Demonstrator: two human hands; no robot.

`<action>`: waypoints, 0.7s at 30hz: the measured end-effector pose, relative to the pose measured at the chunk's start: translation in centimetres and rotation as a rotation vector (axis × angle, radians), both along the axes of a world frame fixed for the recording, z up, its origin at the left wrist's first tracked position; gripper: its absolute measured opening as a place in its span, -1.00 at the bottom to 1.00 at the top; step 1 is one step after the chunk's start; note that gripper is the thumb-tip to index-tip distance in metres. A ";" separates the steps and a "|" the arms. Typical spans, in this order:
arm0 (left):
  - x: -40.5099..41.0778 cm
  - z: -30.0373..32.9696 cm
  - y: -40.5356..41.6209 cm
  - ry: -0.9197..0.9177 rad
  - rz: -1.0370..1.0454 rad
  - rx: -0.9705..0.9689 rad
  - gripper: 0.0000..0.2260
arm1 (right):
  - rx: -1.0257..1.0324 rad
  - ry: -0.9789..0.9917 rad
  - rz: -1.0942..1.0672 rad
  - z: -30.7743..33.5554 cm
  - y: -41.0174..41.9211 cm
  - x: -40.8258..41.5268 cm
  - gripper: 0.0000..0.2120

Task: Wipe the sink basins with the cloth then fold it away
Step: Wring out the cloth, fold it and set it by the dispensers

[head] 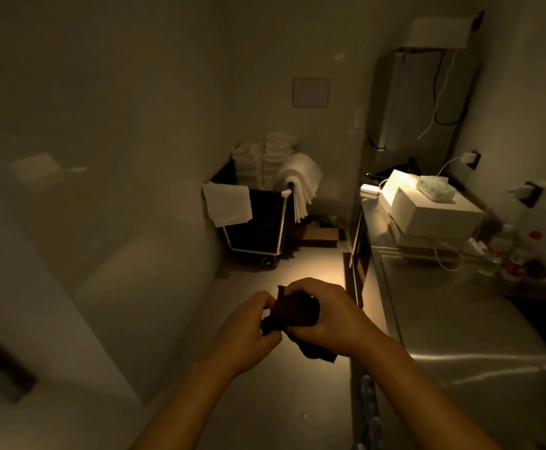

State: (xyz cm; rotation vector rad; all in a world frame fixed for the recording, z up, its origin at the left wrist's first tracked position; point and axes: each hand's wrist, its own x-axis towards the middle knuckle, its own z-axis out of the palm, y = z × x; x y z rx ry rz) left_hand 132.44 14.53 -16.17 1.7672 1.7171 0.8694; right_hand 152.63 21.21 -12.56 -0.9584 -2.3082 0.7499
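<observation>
Head cam: I'm seeing both hands bunched around the dark cloth (296, 311) over the floor, just left of the steel counter (453, 323). Left hand (244, 332) pinches one end, right hand (328, 315) wraps the rest. Black cart (258, 228) with white towels (265, 164) sits in the corner

Fingers (301, 289): open floor (310, 264) ahead and below. Steel counter (460, 319) edge close to right. Laundry cart (258, 222) w/ towel stacks blocks far ahead; white wall panel (119, 303) bounds left.
</observation>
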 end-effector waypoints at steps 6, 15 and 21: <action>-3.6 -2.2 8.9 -0.007 -0.062 0.001 -0.74 | -0.028 -0.009 -0.041 -1.9 8.0 -3.2 -0.47; -9.3 -4.9 25.7 0.007 -0.240 0.025 -0.77 | -0.027 -0.102 -0.232 -2.7 20.4 -9.2 -0.49; -9.9 -4.9 33.7 0.005 -0.384 0.020 -0.76 | -0.081 -0.117 -0.392 -2.4 24.9 -10.2 -0.46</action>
